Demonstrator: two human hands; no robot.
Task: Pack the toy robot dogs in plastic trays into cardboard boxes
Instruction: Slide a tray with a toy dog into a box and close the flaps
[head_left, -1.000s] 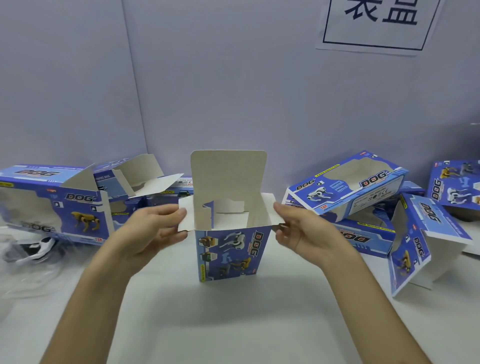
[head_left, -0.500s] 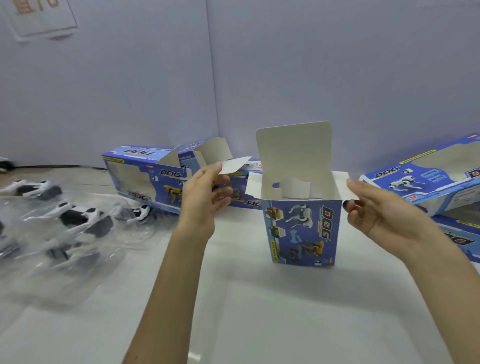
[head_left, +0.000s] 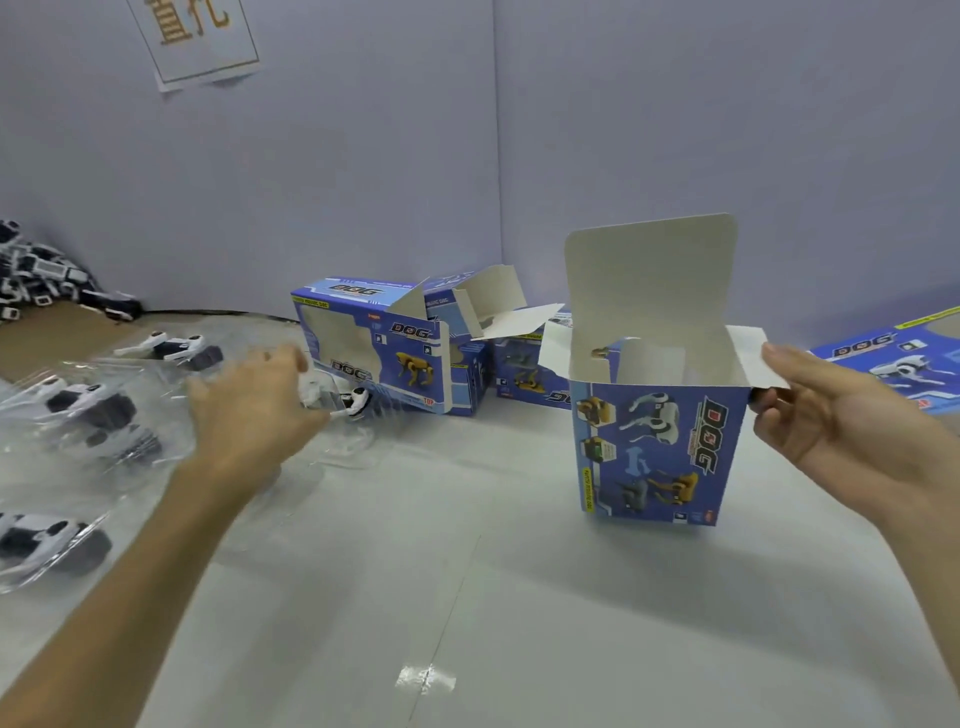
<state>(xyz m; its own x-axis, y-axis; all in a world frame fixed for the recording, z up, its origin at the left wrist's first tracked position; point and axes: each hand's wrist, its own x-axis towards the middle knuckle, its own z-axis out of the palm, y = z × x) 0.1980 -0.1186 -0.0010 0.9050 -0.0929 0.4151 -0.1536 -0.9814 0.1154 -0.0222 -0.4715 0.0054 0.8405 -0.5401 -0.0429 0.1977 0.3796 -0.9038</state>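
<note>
A blue cardboard box printed with robot dogs stands upright right of centre, its top flaps open. My right hand pinches the box's right side flap between thumb and fingers. My left hand is stretched out to the left with fingers spread and blurred, over a white toy robot dog in a clear plastic tray; whether it touches the toy is unclear. More white and black toy dogs in clear trays lie at the left.
Two open blue boxes lie on their sides behind centre against the grey wall, another blue box at the far right. A heap of black and white parts sits at the far left. The grey table spreads in front.
My left hand let go of the box's left flap and swung left and down towards the toy dogs in trays. My view turned left. My right hand still holds the right flap.
</note>
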